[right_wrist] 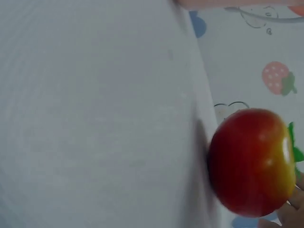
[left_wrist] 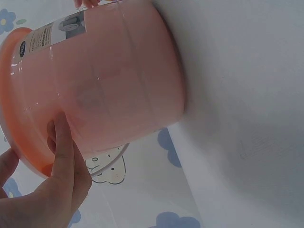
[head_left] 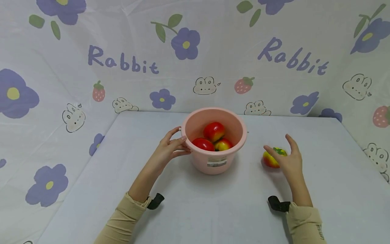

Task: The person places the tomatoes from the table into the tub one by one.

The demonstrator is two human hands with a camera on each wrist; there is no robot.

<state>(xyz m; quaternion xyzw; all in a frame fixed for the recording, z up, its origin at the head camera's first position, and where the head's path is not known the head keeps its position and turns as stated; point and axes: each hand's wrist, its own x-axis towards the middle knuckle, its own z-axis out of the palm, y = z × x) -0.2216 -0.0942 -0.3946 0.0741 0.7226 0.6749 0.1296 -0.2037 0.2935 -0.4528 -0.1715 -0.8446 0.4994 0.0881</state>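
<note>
A pink plastic bucket (head_left: 213, 162) stands upright on the table, holding several red and yellow fruits, among them a red one (head_left: 214, 131). At its left side my left hand (head_left: 170, 145) grips the rim, thumb on the lip and fingers against the outer wall (left_wrist: 118, 80). To the bucket's right, another red-and-yellow fruit (head_left: 271, 161) with a green leafy top lies on the table. My right hand (head_left: 290, 162) is spread beside and over this fruit, thumb and fingers apart. In the right wrist view, fingertips (right_wrist: 289, 211) show beyond the fruit (right_wrist: 251, 161); whether they touch it I cannot tell.
A white cloth covers the table (head_left: 213, 210). Behind it hangs a backdrop (head_left: 213, 67) printed with flowers, rabbits and strawberries. The bucket's thin white handle (left_wrist: 114, 161) hangs down on its far side. Black wrist mounts (head_left: 156, 201) stick out from both sleeves.
</note>
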